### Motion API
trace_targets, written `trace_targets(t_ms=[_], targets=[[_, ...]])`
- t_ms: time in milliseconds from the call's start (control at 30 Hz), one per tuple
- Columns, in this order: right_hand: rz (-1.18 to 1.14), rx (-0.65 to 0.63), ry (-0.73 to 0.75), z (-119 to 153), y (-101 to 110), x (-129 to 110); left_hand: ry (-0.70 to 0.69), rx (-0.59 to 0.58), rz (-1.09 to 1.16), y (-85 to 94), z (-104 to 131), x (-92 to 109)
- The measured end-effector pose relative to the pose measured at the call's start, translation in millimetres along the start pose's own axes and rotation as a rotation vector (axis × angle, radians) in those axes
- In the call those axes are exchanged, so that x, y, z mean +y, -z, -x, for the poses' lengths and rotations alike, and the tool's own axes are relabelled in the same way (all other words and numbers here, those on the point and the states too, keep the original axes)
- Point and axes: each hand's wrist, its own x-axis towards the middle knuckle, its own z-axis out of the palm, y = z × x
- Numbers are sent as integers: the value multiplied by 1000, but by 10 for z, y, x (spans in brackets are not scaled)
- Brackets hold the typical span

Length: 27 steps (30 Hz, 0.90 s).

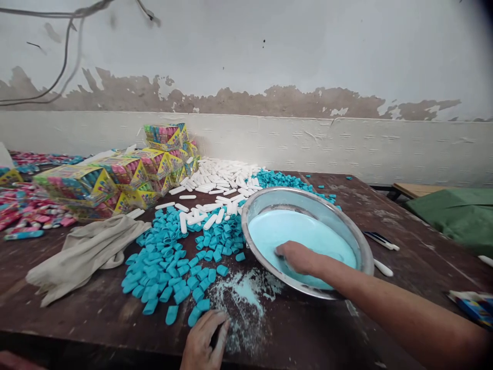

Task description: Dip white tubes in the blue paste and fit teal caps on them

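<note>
While the right hand (299, 256) reaches into powder (292, 225), grip unclear, the left hand (204, 339) curls, fingertips together.

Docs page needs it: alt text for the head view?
Right hand dips into pale blue powder in a metal bowl; left hand is at the near table edge by hollow turquoise pieces. Behind are white sticks and packaged sets; a crumpled cloth lies left.

right hand (298, 257) dipped in blue powder (300, 228)
blue caps (165, 257) and white sticks (223, 177) are heaped beside the metal bowl (364, 246).
</note>
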Motion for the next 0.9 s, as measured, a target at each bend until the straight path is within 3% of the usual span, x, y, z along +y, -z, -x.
trace_targets(t_ms=[233,400,467,567,633,800,900], targets=[[-398,-3,110,45,139,173,27,-3,2,-20,14,2],[-617,55,46,180,222,207,-3,8,2,-6,-10,15],[-465,49,45,218,251,232,-11,17,3,0,-21,24],[-13,33,-16,238,256,247,0,5,1,7,-28,32],[168,32,-67,215,207,199,0,7,-6,13,-31,28],[168,32,-102,52,2,-57,-11,34,-11,-11,-44,17],[-88,55,-44,-14,5,-89,65,84,18,-63,-2,26]])
